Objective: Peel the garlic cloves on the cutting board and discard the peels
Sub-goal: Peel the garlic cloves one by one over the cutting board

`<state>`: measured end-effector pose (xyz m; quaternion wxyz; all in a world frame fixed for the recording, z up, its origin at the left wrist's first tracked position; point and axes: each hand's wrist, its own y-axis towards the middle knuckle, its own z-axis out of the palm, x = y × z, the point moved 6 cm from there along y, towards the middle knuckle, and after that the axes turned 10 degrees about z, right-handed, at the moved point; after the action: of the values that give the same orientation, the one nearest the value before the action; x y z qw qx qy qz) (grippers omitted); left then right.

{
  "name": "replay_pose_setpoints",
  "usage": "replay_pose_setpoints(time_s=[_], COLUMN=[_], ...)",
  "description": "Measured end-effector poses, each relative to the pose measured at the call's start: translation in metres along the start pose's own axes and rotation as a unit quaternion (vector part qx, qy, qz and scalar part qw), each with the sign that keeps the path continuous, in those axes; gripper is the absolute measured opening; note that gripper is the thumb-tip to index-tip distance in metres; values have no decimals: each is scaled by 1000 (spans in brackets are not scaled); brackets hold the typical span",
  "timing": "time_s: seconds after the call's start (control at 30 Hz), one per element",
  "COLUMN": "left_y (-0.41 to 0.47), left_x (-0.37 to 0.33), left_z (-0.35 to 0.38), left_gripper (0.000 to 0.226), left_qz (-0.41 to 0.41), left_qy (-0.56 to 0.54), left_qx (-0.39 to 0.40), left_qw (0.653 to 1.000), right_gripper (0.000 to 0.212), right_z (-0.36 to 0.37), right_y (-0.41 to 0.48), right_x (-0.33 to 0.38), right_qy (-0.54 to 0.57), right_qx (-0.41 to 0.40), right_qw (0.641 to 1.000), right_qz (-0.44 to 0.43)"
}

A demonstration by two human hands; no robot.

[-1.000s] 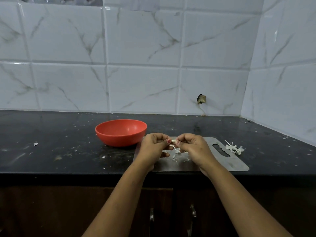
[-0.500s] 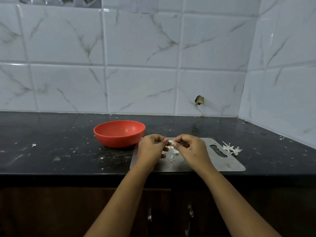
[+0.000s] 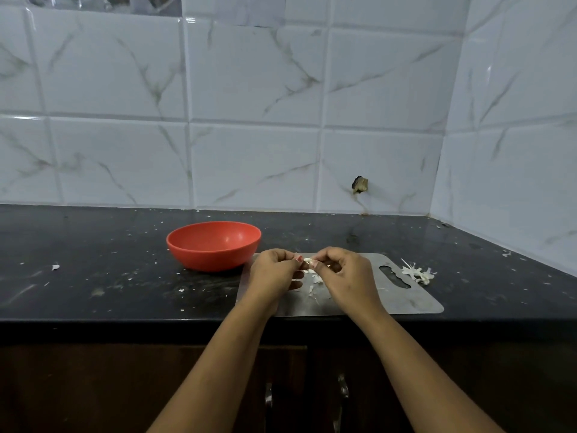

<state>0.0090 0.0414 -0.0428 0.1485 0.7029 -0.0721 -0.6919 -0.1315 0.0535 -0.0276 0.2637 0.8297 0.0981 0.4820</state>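
Pinching a garlic clove (image 3: 308, 261) between left hand (image 3: 274, 273) and right hand (image 3: 346, 276).

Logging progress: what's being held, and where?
A small white garlic clove, pinched at its ends: left hand on one, right hand on the other.

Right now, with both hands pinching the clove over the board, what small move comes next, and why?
Probably tear skin off the garlic clove with the right hand while the left hand holds it steady: both hands pinch it above the cutting board, and peel scraps already lie beneath.
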Motion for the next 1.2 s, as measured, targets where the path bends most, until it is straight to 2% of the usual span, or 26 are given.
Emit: replay_pose_setpoints(time_s=[0.13, 0.23, 0.33, 0.53, 0.67, 0.77, 0.9, 1.07, 1.2], left_y=[0, 5, 5, 1, 1, 1, -1, 2, 5], left_x=[-1, 3, 5, -2, -3, -3, -4, -2, -5], left_z=[1, -8, -8, -9, -5, 2, 6, -3, -10], left_gripper=[21, 23, 22, 13, 27, 40, 44, 36, 23], left_qz=[-28, -55, -31, 50, 78, 105, 127, 126, 150], left_qy=[-39, -95, -20, 112, 200, 214, 231, 184, 223], left_qx=[28, -33, -20, -30, -11, 37, 80, 44, -3], left_qw=[998, 993, 999, 992, 977, 970, 961, 974, 963], right_gripper=[12, 12, 11, 20, 13, 9, 9, 7, 8], right_z=[-1, -10, -10, -7, -6, -5, -6, -6, -6], right_y=[-2, 0, 2, 3, 3, 4, 3, 4, 4], right_x=[2, -4, -8, -10, -13, -14, -16, -17, -18], right_qy=[13, 109, 159, 144, 130, 124, 124, 113, 105], right_qx=[3, -12, 8, 19, 25, 22, 16, 14, 16], right_qw=[1000, 993, 982, 982, 984, 985, 985, 986, 987], right_qz=[1, 52, 100, 123, 118, 114, 119, 124, 124])
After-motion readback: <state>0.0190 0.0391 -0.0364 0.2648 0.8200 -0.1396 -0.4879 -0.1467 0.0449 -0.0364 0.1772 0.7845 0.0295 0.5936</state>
